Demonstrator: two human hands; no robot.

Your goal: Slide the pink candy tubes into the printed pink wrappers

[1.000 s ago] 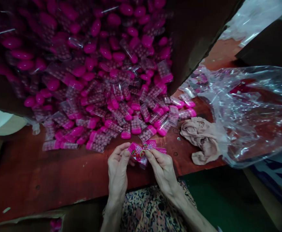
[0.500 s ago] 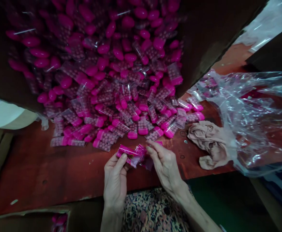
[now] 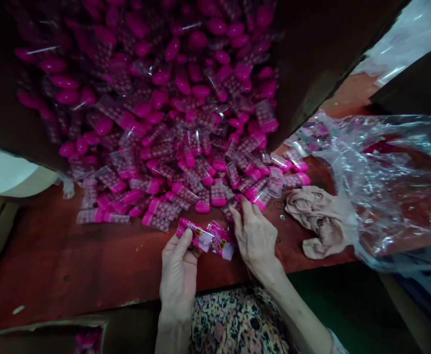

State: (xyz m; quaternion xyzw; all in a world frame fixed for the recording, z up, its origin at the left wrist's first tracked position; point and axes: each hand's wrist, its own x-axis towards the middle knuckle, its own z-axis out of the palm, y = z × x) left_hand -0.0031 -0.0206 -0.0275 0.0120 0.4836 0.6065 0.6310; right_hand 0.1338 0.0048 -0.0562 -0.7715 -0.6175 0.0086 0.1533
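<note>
My left hand pinches a flat pink printed plastic sleeve between thumb and fingers, over the front of the table. A second pink printed sleeve lies beside it to the right; whether it is held too, I cannot tell. My right hand is at the near edge of a large pile of small clear containers with pink caps and round beads inside. Its fingers are closed around one candy-like bead container, partly hidden by the fingers.
A dark open box surrounds the pile, which spills onto the red tabletop. On the right lie a crumpled cloth and a clear plastic bag. A white bowl is at left, with another box below.
My right hand has left the pink sleeves and moved forward to a container at the pile's edge. My left hand stays nearly in place, with the printed sleeves now lying flatter.
</note>
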